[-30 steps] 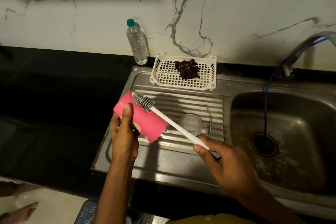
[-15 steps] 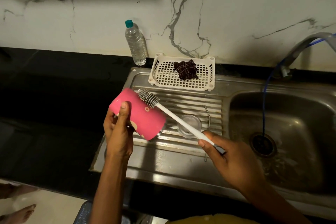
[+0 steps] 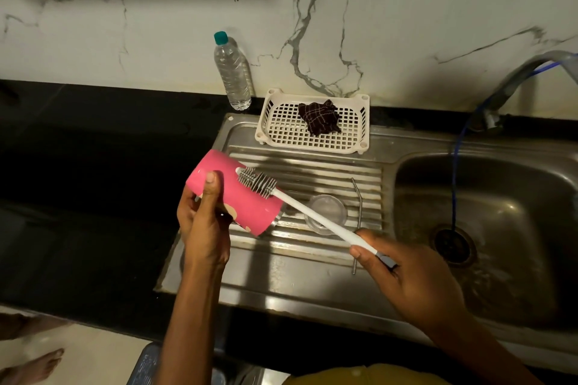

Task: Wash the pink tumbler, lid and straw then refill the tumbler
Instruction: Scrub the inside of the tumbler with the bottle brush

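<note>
The left hand (image 3: 200,228) comes up from under the pink tumbler (image 3: 250,206) and grips it near its upper-left end. The thumb lies flat along the near side, nail up, and the other fingers wrap behind, out of sight. The bare left forearm rises almost straight beneath the tumbler. The right hand (image 3: 403,272), right of the tumbler and lower, pinches the tail of a white brush (image 3: 316,217) between thumb and curled fingers, its forearm slanting in from the lower right.

Viewpoint: we looked from our head, close above the counter's (image 3: 78,197) front edge.
Direction: we faced forward and down toward the wall (image 3: 406,9).
</note>
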### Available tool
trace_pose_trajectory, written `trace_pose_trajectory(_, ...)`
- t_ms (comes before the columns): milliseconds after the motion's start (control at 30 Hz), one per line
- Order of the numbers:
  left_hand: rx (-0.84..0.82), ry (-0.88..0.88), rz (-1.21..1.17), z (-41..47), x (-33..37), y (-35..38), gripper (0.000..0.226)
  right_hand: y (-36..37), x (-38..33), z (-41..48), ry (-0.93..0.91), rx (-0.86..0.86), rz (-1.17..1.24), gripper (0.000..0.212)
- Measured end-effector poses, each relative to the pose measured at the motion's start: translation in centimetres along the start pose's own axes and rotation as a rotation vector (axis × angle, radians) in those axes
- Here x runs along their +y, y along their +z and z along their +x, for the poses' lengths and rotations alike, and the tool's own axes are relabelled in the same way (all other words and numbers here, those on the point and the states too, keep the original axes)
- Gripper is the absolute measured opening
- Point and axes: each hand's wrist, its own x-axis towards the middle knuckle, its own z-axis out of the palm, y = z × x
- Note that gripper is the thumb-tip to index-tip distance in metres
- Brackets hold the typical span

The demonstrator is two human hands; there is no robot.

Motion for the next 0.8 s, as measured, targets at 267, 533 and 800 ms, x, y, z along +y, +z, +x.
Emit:
trace_pose_trajectory(267, 0.003, 0.016, 0.003, 0.1, -0.1, -0.6, 0.099, 0.9, 0.0, 0.4, 0.010, 0.017, -0.023, 0.027)
trace_pose_trajectory(533, -0.064, 0.009, -0.040, -0.5, -0.2, -0.4, 0.087, -0.1, 1.0, -0.8, 0.056, -0.049, -0.033, 0.031)
trace_pose_trajectory(800, 0.004, 0.003, -0.092, -0.7, -0.5, 0.3, 0.078, -0.3, 1.1, -2.9, 0.108, -0.087, -0.089, 0.028)
